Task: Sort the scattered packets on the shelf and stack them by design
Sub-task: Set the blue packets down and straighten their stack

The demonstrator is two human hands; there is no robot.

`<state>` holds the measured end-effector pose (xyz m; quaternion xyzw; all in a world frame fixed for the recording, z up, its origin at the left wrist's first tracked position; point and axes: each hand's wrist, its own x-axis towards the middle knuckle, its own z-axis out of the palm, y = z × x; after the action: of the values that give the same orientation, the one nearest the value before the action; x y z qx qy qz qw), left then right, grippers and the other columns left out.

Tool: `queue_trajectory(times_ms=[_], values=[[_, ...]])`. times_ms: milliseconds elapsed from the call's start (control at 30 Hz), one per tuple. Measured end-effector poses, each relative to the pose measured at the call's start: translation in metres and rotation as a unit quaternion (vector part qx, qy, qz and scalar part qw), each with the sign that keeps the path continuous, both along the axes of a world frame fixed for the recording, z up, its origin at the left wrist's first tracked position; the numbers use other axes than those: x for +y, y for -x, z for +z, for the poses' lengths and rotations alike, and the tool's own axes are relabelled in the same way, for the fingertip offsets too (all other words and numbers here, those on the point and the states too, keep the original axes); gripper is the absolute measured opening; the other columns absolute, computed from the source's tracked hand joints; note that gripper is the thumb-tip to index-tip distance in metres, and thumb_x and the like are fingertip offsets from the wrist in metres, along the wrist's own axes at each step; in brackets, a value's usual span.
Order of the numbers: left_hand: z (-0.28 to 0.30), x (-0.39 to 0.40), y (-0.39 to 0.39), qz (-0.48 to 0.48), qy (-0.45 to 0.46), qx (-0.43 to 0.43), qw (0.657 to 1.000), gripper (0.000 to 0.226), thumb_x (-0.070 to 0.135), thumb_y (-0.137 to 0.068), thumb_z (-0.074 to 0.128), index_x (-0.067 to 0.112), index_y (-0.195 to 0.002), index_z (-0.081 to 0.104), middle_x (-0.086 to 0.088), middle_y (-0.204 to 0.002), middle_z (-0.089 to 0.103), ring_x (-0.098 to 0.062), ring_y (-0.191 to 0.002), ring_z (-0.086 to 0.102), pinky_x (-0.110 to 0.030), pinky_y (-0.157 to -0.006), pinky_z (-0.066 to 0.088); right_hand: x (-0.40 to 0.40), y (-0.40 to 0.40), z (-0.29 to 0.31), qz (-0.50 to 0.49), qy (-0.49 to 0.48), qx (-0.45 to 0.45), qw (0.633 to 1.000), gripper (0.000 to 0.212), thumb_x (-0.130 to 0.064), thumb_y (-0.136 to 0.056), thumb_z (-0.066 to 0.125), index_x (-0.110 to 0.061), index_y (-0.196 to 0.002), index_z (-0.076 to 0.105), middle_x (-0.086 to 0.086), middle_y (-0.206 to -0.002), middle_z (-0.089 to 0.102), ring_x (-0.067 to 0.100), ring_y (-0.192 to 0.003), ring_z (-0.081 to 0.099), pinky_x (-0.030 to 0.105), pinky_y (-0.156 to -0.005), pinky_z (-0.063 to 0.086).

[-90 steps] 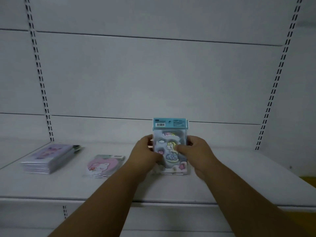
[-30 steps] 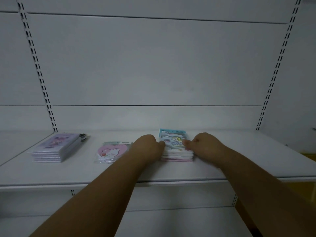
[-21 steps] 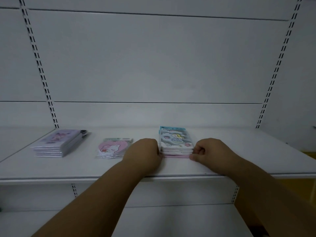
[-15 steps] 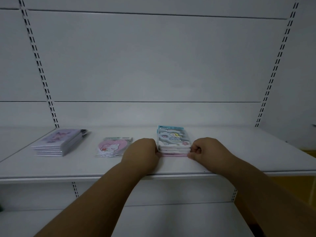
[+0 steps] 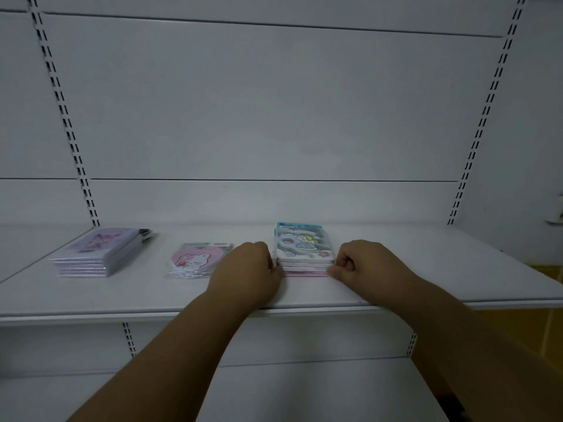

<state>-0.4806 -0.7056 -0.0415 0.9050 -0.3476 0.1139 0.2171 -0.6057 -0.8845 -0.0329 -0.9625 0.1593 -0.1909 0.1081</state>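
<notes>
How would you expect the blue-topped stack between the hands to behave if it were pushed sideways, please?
The blue-topped stack would probably shear, since its layers look loose and separate. The glossy wrappers likely slide easily. Pressing from both sides, as the left hand and right hand seem to, should steady it.

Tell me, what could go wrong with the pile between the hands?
1. The blue cloud packet stack sits on a pink packet that sticks out at the front, so the pile may be mixed by design.
2. The left hand and right hand press its sides; an uneven squeeze could skew or topple the pile.
3. The left hand is close to the pink heart packets and might nudge them.
</notes>
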Motion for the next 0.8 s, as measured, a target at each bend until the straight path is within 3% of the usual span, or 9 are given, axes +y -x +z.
queue_trajectory(times_ms=[267, 600, 700, 800], values=[[-0.0002, 0.0007, 0.0006, -0.008, 0.0, -0.001, 1.0, 0.014, 0.026, -0.094, 0.051, 0.02, -0.082, 0.053, 0.002, -0.082, 0.055, -0.016, -0.078, 0.052, -0.028, -0.067, 0.041, -0.0013, -0.003, -0.0043, 0.029, 0.023, -0.008, 0.999, 0.023, -0.033, -0.091, 0.06, -0.021, -0.074, 0.052, -0.01, -0.068, 0.044, 0.01, -0.069, 0.045, 0.015, -0.056, 0.028], [0.0023, 0.0001, -0.0008, -0.002, -0.011, 0.028, 1.0, 0.016, 0.032, -0.093, 0.056, 0.018, -0.092, 0.063, 0.001, -0.089, 0.065, -0.016, -0.08, 0.057, -0.029, -0.07, 0.049, -0.0023, -0.0006, -0.0005, 0.017, -0.061, -0.036, 0.997, 0.019, -0.032, -0.084, 0.07, -0.015, -0.078, 0.068, -0.001, -0.078, 0.066, 0.015, -0.075, 0.058, 0.024, -0.063, 0.041], [0.0035, 0.0015, -0.0004, -0.006, 0.024, 0.043, 0.999, 0.02, 0.04, -0.092, 0.059, 0.02, -0.094, 0.059, 0.002, -0.091, 0.063, -0.015, -0.084, 0.058, -0.029, -0.072, 0.049, -0.0039, 0.0016, 0.002, 0.013, -0.068, -0.03, 0.997, 0.019, -0.034, -0.086, 0.068, -0.016, -0.083, 0.069, -0.001, -0.081, 0.066, 0.014, -0.077, 0.058, 0.025, -0.065, 0.042], [0.004, 0.0015, 0.0006, -0.012, 0.017, 0.035, 0.999, 0.014, 0.036, -0.094, 0.057, 0.022, -0.092, 0.056, 0.002, -0.093, 0.062, -0.015, -0.085, 0.057, -0.029, -0.075, 0.05, -0.0029, 0.002, 0.0049, 0.028, -0.055, -0.022, 0.998, 0.015, -0.029, -0.088, 0.066, -0.014, -0.086, 0.069, -0.005, -0.078, 0.062, 0.01, -0.073, 0.054, 0.019, -0.06, 0.039]])
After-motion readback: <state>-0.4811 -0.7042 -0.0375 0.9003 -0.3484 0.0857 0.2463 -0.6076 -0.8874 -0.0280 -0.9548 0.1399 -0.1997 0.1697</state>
